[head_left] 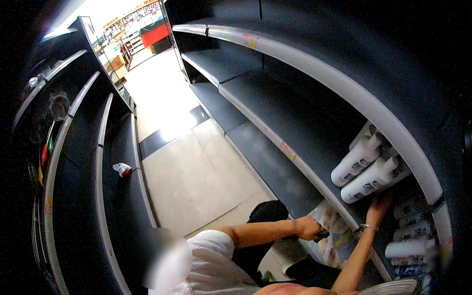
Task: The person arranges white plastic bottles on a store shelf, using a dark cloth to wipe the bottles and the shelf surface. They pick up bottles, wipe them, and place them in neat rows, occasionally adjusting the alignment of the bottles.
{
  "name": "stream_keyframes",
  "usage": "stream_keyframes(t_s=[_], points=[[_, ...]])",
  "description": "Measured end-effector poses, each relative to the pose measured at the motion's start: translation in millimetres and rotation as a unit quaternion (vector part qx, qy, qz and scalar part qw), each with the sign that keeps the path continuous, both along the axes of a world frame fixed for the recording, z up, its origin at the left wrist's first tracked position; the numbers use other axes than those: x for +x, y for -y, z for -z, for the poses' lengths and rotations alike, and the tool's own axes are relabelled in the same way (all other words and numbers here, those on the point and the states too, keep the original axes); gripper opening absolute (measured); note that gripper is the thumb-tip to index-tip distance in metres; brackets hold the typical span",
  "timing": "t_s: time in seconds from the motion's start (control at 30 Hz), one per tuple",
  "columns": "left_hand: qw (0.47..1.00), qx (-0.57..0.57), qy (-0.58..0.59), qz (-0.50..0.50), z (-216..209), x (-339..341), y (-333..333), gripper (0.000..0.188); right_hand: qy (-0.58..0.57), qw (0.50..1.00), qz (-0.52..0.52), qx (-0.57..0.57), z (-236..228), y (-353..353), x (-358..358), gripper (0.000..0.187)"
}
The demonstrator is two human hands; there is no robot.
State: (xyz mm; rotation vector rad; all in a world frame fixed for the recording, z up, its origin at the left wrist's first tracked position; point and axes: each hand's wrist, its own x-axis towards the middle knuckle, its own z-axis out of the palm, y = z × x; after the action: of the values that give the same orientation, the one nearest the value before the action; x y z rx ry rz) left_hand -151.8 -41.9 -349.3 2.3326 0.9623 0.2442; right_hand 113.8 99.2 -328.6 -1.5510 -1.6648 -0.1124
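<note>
A long dark shelf (295, 123) carries the white bottles. Near its front edge is a printed plastic bag (339, 236). The white bottles (361, 177) stand close together, so a sideways push could topple neighbours. Beside them is the right hand (377, 210); its grip I cannot tell. The left hand (308, 227) is closed around a small dark object (322, 234), which could slip if fingers loosen.

We have free room along the flat black shelf board (275, 108) left of the white cylindrical bottles (351, 168), which block the way just beyond our right hand (377, 210); pale cylindrical containers (407, 249) crowd its right.
</note>
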Motion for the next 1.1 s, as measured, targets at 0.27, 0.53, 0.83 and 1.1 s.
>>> stream_keyframes(t_s=[0.27, 0.53, 0.83, 1.1], points=[[0.985, -0.078, -0.148, 0.031, 14, 17, -17, 0.03, -0.321, 0.852, -0.376, 0.174, -171, 272, -111, 0.04], [0.989, -0.015, -0.146, -0.001, 17, 3, -23, 0.038, -0.361, 0.788, -0.389, 0.311, -202, 338, -126, 0.039], [0.986, -0.046, -0.16, -0.018, 48, -4, -43, 0.035, -0.384, 0.741, -0.357, 0.419, -234, 374, -157, 0.037], [0.984, -0.062, -0.161, -0.052, 9, -11, -24, 0.034, -0.417, 0.695, -0.35, 0.469, -237, 391, -169, 0.036]])
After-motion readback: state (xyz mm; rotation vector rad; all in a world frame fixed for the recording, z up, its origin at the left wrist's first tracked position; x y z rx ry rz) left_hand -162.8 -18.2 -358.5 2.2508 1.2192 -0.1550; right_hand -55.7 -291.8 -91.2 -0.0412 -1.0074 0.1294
